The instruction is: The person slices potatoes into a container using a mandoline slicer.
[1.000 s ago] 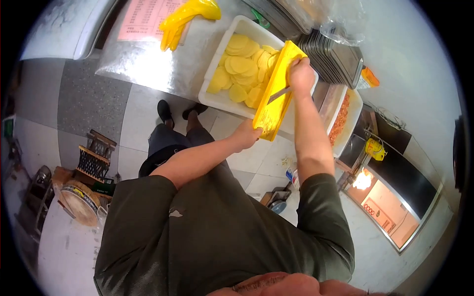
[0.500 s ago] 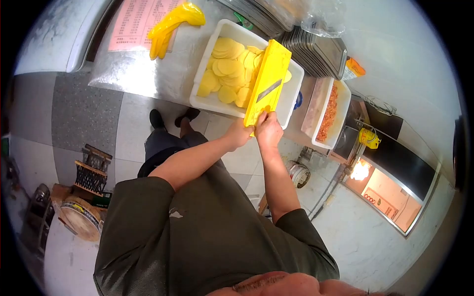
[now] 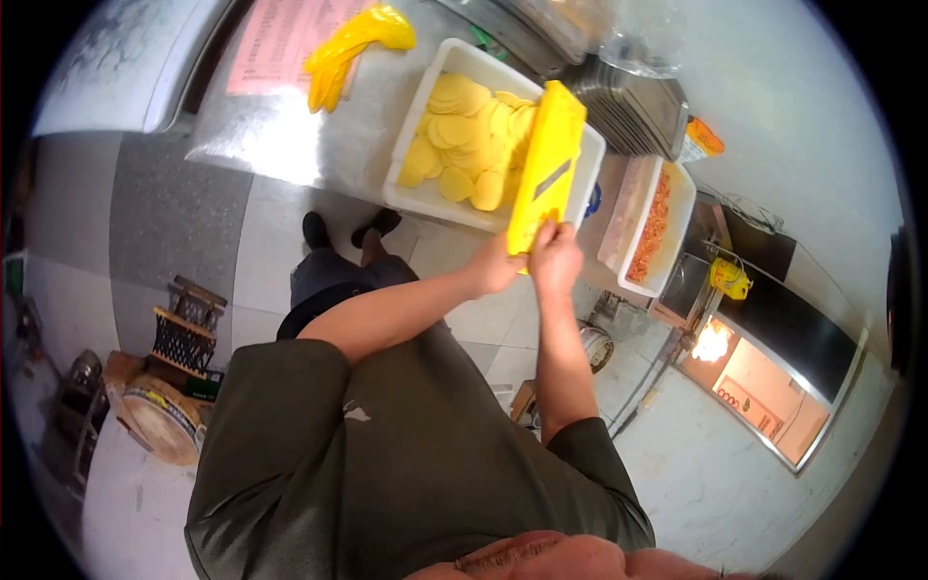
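A yellow mandoline slicer [image 3: 546, 145] with a slanted metal blade lies tilted across the right part of a white plastic tub [image 3: 399, 169]. Round, pale yellow slices that look like potato [image 3: 464, 130] are heaped in the tub, some hidden under the slicer. Both hands are at the slicer's near end, just past the tub's near rim. My left hand [image 3: 496, 266] is closed on its left edge, while my right hand [image 3: 557, 261] grips the right side, close beside the left. Most of the fingertips are hidden from this angle.
Yellow rubber gloves [image 3: 353, 48] rest on a pink printed sheet [image 3: 275, 43] on the metal table [image 3: 280, 145]. Stacked metal trays [image 3: 628, 106] stand behind the tub. To the right sits a white container [image 3: 672, 232] of reddish chopped food. A round wooden block [image 3: 159, 420] is at the lower left.
The view has shifted slightly. Both hands and the near end of the slicer have moved a little to the right relative to the tub. The grip looks the same.
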### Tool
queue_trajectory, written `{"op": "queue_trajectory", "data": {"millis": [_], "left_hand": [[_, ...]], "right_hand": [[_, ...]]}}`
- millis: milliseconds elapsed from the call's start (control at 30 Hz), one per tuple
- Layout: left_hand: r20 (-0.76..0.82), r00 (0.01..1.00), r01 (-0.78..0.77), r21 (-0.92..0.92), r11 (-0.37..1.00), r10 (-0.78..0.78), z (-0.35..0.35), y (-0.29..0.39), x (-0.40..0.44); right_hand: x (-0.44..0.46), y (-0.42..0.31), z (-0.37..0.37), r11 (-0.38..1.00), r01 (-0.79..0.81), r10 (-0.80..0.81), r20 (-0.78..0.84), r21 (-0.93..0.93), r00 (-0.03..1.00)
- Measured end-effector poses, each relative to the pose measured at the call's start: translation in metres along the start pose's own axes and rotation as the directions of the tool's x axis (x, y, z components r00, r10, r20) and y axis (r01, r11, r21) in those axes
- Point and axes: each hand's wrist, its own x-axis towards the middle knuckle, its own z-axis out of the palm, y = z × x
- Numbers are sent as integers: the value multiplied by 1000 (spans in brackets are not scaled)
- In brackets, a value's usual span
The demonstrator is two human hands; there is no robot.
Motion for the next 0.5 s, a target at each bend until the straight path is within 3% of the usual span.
{"op": "queue_trajectory", "data": {"millis": [133, 200, 300, 400, 433, 500], "left_hand": [[-38, 961, -245, 346, 906, 274, 27, -4, 4], [-32, 985, -151, 335, 930, 171, 32, 1, -1], [13, 1000, 12, 293, 956, -17, 28, 33, -17], [-72, 982, -154, 237, 959, 176, 16, 8, -17], [-56, 985, -146, 240, 960, 164, 5, 3, -14], [-112, 954, -244, 242, 939, 277, -17, 2, -18]], "right_hand": [[5, 7, -34, 983, -140, 149, -73, 120, 986], [3, 14, -44, 969, -134, 161, -120, 208, 980], [-2, 9, -54, 962, -122, 141, -64, 243, 988], [16, 14, -50, 934, -154, 187, -73, 322, 980], [29, 20, -44, 920, -175, 218, -88, 352, 972], [69, 34, -21, 881, -169, 162, 53, 443, 985]]}}
